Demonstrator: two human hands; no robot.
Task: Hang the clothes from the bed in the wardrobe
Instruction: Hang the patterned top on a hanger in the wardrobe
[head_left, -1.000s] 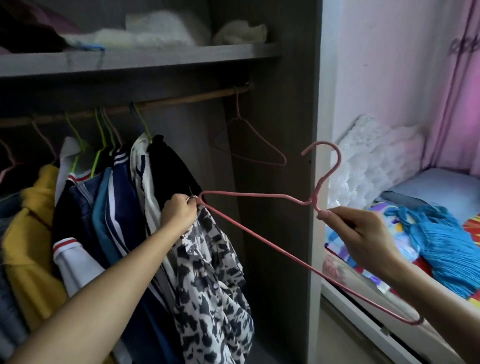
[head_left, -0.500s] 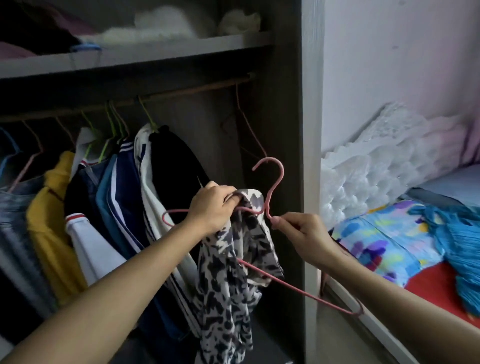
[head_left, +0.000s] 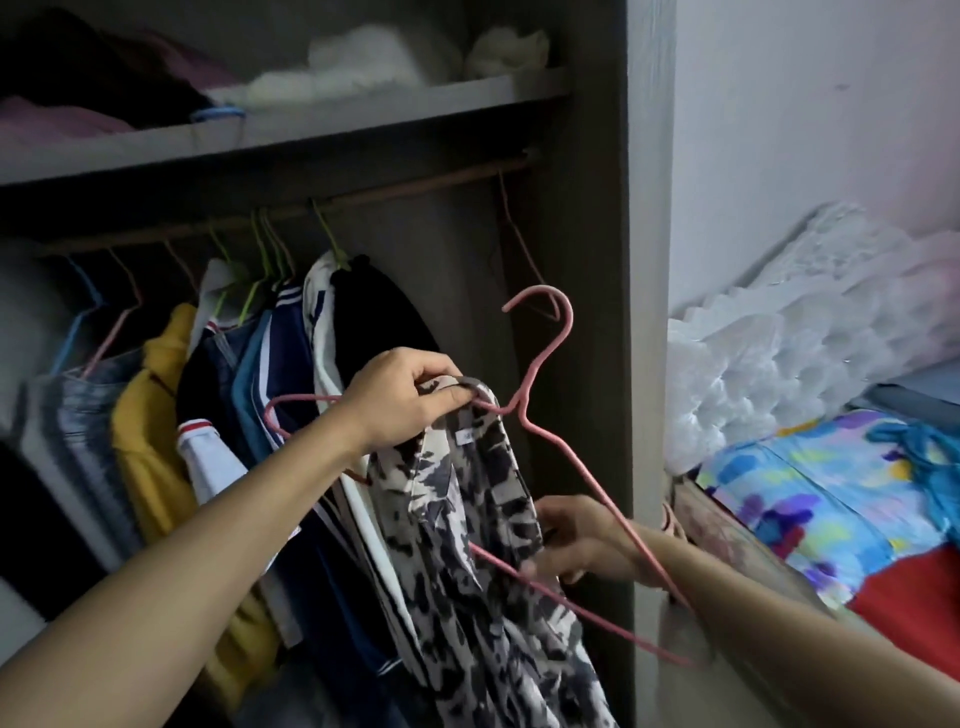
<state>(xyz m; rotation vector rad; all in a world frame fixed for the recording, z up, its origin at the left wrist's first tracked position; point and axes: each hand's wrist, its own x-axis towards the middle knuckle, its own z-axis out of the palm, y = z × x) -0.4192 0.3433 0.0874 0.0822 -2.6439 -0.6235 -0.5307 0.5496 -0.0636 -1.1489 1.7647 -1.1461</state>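
Observation:
A black-and-white patterned garment (head_left: 483, 545) hangs in front of the open wardrobe. My left hand (head_left: 402, 402) grips its collar together with the left arm of a pink wire hanger (head_left: 545, 364), whose hook points up. My right hand (head_left: 574, 540) is lower, holding the garment's right edge, and the hanger's right arm crosses over that wrist. The wardrobe rail (head_left: 332, 200) runs above, with several clothes hanging at its left. On the bed (head_left: 810, 499) at right lies a teal garment (head_left: 930, 457).
An empty pink hanger (head_left: 519, 244) hangs at the rail's right end. The grey wardrobe side panel (head_left: 649, 312) stands between rail and bed. A shelf (head_left: 311, 124) above holds folded things. A white quilted headboard (head_left: 805, 353) backs the bed.
My right hand has let go of the hanger's neck and dropped to the garment's lower edge. The garment's collar has slid further onto the hanger, and the hanger now sits more upright.

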